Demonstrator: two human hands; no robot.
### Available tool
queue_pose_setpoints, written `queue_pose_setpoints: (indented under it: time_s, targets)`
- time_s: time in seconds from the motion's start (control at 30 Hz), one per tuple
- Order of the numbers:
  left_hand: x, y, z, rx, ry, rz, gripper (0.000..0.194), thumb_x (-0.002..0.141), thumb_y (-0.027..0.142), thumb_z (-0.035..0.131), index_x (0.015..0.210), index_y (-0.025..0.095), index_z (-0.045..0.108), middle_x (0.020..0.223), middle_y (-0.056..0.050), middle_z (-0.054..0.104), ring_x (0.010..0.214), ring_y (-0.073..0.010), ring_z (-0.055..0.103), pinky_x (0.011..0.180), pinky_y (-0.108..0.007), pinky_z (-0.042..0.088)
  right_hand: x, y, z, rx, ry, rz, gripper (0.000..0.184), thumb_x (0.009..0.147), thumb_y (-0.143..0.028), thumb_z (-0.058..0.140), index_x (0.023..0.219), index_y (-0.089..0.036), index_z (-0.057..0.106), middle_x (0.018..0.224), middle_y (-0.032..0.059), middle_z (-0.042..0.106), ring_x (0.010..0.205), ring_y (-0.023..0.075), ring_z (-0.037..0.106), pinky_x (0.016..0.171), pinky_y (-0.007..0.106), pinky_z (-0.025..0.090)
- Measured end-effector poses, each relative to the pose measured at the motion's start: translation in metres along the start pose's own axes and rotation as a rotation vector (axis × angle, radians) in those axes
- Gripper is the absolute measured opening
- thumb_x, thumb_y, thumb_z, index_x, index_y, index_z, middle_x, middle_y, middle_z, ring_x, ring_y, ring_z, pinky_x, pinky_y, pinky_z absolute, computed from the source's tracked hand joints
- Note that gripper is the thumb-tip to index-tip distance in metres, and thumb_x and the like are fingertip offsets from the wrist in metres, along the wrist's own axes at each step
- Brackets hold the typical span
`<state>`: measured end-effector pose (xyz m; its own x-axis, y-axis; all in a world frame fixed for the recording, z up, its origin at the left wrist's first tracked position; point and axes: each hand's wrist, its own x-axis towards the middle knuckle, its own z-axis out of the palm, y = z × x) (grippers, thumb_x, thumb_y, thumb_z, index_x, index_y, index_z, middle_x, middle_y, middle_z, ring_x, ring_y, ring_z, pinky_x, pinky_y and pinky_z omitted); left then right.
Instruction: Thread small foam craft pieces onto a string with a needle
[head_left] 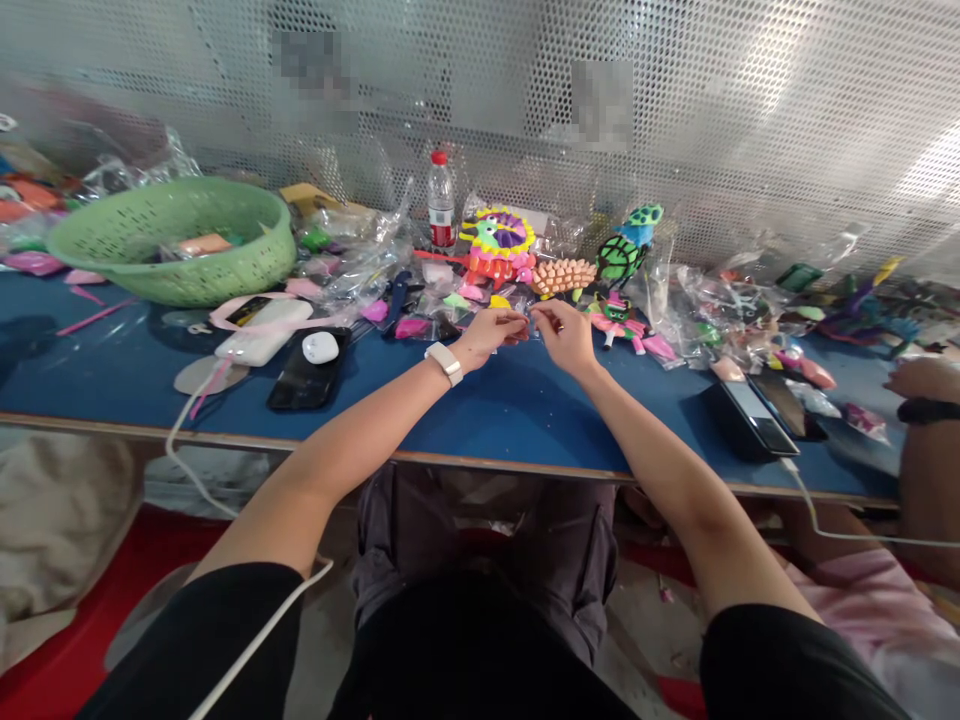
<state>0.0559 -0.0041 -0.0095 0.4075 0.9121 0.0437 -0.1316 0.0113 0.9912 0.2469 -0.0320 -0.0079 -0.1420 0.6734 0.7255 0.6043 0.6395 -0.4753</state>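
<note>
My left hand (491, 336), with a pale band at the wrist, is just above the blue table, its fingers closed together. Close beside it on the right, my right hand (565, 337) is closed in a pinch, fingertips turned toward the left hand. Whatever they grip is too small to make out. Behind the hands are a brown spiky clay figure (564, 277) and a yellow-edged clay figure (498, 240) with purple and red parts. A small green and pink clay figure (616, 314) lies right of my right hand. A yellow clay piece (499, 301) shows behind the left hand.
On the left stand a green basket (247, 270), a white power bank (259, 335) and a black phone (304, 378) under a white case. A red-capped bottle (441, 200) stands behind. Rightward are plastic bags (720, 310), a dark device (750, 415) and another person's arm (930, 450).
</note>
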Motion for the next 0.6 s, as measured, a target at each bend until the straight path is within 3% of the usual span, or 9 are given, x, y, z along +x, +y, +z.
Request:
queue_pose_setpoints:
  time_s: [0.33,0.6]
  targets:
    - [0.0078,-0.0032,0.0012,-0.1,0.092,0.106,0.019,0.102,0.019,0.08,0.089,0.019,0.066,0.086,-0.002,0.076,0.08,-0.0146,0.072,0.09,-0.033,0.06,0.0014,-0.0039,-0.0008,0.022,-0.107,0.023,0.034,0.112,-0.047,0.061,0.102,-0.026,0.087,0.09,0.0063,0.082,0.082,0.0245,0.073,0.082,0.039,0.059]
    - [0.0075,0.0004,0.0001,-0.094,0.09,0.067,0.025,0.099,0.021,0.077,0.079,0.02,0.063,0.075,0.0,0.067,0.076,-0.0161,0.07,0.082,-0.033,0.058,0.002,-0.0062,0.0007,0.106,-0.051,0.085,0.038,0.11,-0.053,0.062,0.098,-0.024,0.084,0.087,0.0057,0.081,0.075,0.0217,0.071,0.077,0.036,0.059]
